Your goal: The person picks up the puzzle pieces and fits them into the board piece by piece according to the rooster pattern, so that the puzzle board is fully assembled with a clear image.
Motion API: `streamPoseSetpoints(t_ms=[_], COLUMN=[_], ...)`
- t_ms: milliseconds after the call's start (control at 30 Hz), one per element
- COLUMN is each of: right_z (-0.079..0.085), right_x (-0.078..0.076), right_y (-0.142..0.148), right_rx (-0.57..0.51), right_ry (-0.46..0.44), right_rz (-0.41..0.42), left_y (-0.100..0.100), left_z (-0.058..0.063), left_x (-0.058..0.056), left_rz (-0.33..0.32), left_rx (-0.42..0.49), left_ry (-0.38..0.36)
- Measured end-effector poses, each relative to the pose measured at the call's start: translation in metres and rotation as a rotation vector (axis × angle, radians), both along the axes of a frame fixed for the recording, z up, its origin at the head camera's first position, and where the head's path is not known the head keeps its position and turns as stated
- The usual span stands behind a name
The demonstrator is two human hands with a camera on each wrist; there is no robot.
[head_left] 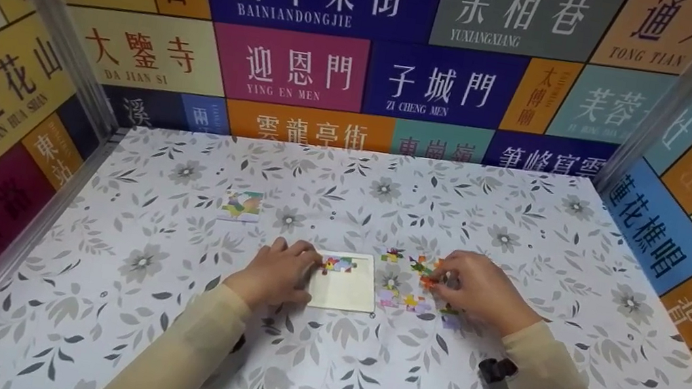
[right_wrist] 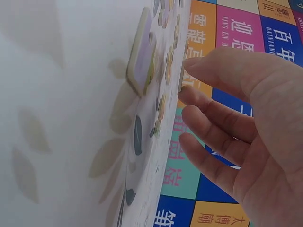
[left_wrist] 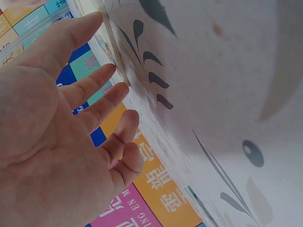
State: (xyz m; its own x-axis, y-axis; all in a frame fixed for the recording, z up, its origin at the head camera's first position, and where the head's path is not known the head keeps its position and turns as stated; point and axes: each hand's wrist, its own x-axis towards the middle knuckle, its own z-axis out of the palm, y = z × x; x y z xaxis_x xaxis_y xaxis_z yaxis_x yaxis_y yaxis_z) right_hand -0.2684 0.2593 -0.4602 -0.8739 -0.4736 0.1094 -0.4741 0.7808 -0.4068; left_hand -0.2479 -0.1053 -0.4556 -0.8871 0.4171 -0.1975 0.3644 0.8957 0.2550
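Observation:
A cream puzzle tray [head_left: 341, 293] lies flat on the table, with a few joined, colourful jigsaw pieces [head_left: 339, 264] along its upper left part. My left hand [head_left: 276, 274] rests at the tray's left side, fingertips and thumb touching its edge. In the left wrist view the left hand [left_wrist: 71, 118] has its thumb and first two fingers against that edge, the other two fingers bent. My right hand [head_left: 480, 286] is over the loose pieces right of the tray. In the right wrist view the right hand [right_wrist: 236, 123] pinches a thin jigsaw piece [right_wrist: 181, 78], seen edge-on, between thumb and index finger.
Loose jigsaw pieces [head_left: 410, 301] lie between the tray and my right hand, and a purple-edged piece [right_wrist: 142, 61] is close below it. A small picture card [head_left: 241, 206] lies at the back left. Sign-printed panels [head_left: 296, 67] stand around the flower-patterned table [head_left: 263, 381].

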Motion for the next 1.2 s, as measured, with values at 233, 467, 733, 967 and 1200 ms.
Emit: streamPoseSetpoints(t_ms=[233,467,733,967,1200], right_z=[0.001,0.0,0.001,0.002,0.001], right_x=[0.001,0.001,0.0,-0.001,-0.002], right_y=[-0.007,-0.014,-0.025,-0.031,-0.039], right_rx=[-0.016,-0.011,0.009,0.031,0.03], right_ry=[-0.008,0.0,-0.01,0.015,0.037], right_rz=[0.028,0.036,0.034,0.045,0.055], left_y=[0.001,0.001,0.002,0.002,0.002], left_z=[-0.001,-0.001,-0.002,-0.002,-0.001], left_x=[0.0,0.002,0.0,0.0,0.001], left_rz=[-0.006,-0.011,-0.004,-0.005,0.0], left_rx=[0.007,-0.001,-0.028,-0.024,-0.035], left_ry=[0.018,0.04,0.038,0.024,0.011])
